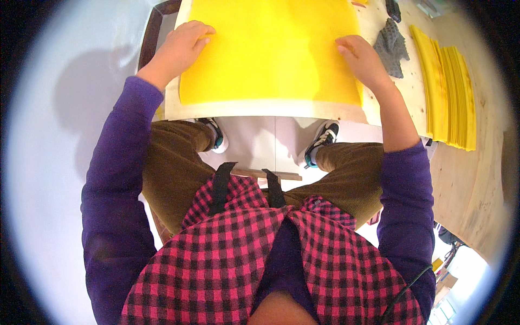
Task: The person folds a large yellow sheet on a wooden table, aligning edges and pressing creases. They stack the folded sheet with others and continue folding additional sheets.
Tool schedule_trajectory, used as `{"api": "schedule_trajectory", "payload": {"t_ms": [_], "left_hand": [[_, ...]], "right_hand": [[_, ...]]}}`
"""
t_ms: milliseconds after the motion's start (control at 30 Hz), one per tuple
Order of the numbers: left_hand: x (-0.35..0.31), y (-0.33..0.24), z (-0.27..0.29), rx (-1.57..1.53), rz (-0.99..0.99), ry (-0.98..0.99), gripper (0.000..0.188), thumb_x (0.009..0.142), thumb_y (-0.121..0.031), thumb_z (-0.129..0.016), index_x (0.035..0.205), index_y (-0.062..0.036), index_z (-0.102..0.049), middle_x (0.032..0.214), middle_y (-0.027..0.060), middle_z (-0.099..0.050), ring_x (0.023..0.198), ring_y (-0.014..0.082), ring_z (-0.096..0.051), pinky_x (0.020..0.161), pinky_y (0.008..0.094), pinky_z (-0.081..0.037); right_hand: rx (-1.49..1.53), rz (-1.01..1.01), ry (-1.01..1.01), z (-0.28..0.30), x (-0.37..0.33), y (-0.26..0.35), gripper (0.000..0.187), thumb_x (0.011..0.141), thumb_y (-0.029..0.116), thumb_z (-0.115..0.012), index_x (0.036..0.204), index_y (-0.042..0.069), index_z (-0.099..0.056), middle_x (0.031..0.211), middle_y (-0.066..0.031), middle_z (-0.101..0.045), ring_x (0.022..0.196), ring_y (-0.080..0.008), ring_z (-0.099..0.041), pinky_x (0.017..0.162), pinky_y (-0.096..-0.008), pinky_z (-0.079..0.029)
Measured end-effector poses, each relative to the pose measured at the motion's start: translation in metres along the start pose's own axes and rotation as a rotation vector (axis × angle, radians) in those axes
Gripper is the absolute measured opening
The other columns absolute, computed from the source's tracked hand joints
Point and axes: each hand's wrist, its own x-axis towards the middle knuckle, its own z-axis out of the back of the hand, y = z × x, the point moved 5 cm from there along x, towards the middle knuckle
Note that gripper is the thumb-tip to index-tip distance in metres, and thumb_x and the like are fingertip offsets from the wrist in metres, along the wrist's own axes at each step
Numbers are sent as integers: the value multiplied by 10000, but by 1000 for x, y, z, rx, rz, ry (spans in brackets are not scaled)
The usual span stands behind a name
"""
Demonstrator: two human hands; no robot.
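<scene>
I have left hand (184, 47), right hand (361, 59) at opposite edges of yellow sheet (271, 59) | fingers half-curled | grip: I can't tell

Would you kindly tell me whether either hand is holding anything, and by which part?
It cannot be told for certain: the left hand and right hand are at opposite side edges of the yellow sheet, perhaps only touching it.

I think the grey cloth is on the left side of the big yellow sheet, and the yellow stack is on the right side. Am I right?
Not quite: the head view shows the grey cloth on the right side of the big yellow sheet, not the left. The yellow stack is on the right side, as you said.
</scene>
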Motion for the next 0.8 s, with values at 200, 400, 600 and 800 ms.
{"api": "schedule_trajectory", "payload": {"t_ms": [200,400,600,800], "left_hand": [[-23,-10,-10,17,35,42,226,894,-106,-544,1106,-49,-595,1130,144,-590,1106,334,-533,970,414,-415],[-12,-8,6,-32,3,5,236,891,-109,-546,1118,-55,-585,1143,153,-575,1108,332,-529,977,422,-408],[-26,-27,-7,29,34,49,204,884,-109,-545,1069,-40,-596,1070,147,-587,1040,331,-553,921,431,-437],[-30,-43,11,8,-37,-11,197,888,-127,-534,1040,-22,-601,1020,154,-597,1016,343,-552,911,440,-427]], "right_hand": [[-36,140,-69,-3,-24,15,274,888,193,-567,1078,3,-623,1105,-187,-603,1059,-360,-549,939,-403,-426],[-49,90,-66,5,-18,5,280,906,180,-543,1113,2,-604,1133,-182,-590,1102,-348,-530,966,-395,-407],[-68,127,-89,-4,-24,12,278,898,187,-555,1097,4,-616,1120,-182,-598,1088,-355,-534,967,-403,-409],[-1,87,-73,2,-41,16,252,887,180,-571,1057,4,-630,1088,-186,-607,1061,-362,-541,961,-416,-414]]}}
